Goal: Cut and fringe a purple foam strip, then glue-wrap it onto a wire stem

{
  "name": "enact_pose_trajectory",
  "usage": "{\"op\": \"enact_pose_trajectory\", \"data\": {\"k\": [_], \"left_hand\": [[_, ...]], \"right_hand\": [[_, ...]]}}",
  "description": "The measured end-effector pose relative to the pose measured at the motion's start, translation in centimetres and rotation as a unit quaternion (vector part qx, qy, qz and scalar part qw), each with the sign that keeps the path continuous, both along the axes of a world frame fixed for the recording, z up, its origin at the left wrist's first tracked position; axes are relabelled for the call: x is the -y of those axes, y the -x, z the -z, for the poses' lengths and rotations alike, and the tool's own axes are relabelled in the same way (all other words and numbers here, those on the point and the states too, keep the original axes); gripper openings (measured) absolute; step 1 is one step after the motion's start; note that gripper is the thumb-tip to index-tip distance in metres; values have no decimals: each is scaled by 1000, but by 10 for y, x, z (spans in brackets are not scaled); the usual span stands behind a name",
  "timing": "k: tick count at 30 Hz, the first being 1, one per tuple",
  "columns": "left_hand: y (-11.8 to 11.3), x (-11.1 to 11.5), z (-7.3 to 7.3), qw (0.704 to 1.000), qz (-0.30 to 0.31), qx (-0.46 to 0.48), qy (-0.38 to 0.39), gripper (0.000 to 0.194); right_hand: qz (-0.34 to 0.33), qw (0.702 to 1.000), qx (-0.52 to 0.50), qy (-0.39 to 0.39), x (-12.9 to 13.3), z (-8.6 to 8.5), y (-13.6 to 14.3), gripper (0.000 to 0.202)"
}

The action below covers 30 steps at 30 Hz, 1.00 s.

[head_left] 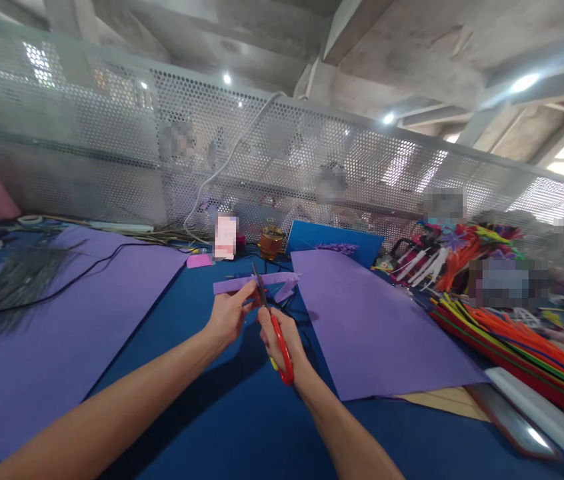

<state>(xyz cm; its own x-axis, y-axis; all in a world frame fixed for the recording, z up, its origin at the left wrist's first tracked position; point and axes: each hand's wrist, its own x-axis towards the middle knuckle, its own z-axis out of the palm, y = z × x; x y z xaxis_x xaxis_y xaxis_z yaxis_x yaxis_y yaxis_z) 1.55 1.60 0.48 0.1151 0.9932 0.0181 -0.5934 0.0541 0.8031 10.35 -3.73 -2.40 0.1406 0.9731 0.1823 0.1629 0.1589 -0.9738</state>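
Blue tabletop [242,420]; left fingers [247,292] pinch strip [228,286], maybe paper; right fingers [265,321] grip scissors [283,350].

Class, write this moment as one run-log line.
left hand: holding purple strip | right hand: holding red-handled scissors | scissor blades: at strip | purple sheets: either side

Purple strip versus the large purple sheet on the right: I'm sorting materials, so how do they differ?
The purple strip is narrow; the large purple sheet is broad. The strip is held in the left hand, at the scissors; the sheet lies spread over the blue table. Both are purple.
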Motion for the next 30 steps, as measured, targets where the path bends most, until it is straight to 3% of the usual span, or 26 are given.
{"op": "enact_pose_trajectory", "data": {"k": [11, 18, 24, 30], "left_hand": [[1, -1, 0, 1000, 3, 8, -1, 24], [2, -3, 1, 1000, 2, -1, -5, 25], [1, -7, 1, 1000, -24, -1, 16, 26], [1, -6, -2, 999, -43, 6, 11, 27]], "right_hand": [[-4, 1000, -18, 6, 2, -5, 1, 46], [-17, 1000, 19, 4, -2, 2, -5, 49], [-31, 997, 27, -60, -4, 2, -6, 51], [-35, 995, 62, -69, -3, 1, -8, 51]]}}
